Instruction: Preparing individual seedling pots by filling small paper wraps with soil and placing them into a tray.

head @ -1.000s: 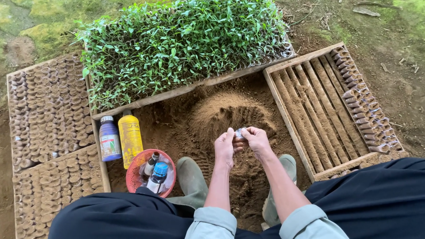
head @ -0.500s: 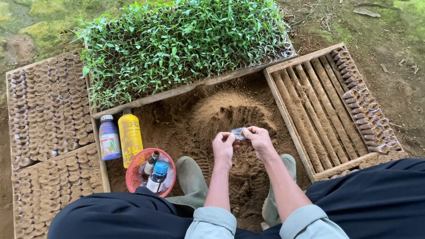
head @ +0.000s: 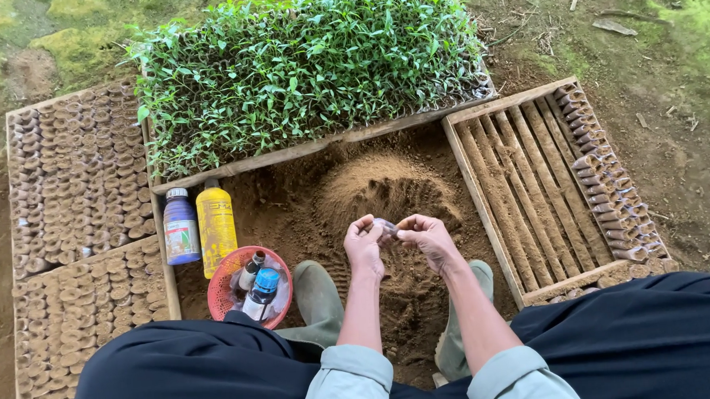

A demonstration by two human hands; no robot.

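Note:
My left hand [head: 364, 243] and my right hand [head: 427, 238] meet above a mound of loose brown soil [head: 387, 194]. Together they pinch a small clear plastic seedling bag [head: 387, 226], stretched between the fingertips of both hands. The hands hover over the soil, just in front of my two green rubber boots [head: 315, 295]. My light grey sleeves and dark trousers fill the bottom of the view.
A wooden tray of green seedlings [head: 307, 64] lies beyond the soil. Trays of soil-filled bags [head: 71, 186] lie at left. A slatted wooden crate [head: 532, 182] with a row of filled bags stands at right. A blue bottle [head: 181, 226], a yellow bottle [head: 216, 223] and a red basket [head: 250, 287] sit left of my hands.
My hands have shifted slightly apart, stretching the small bag between them. Nothing else has moved.

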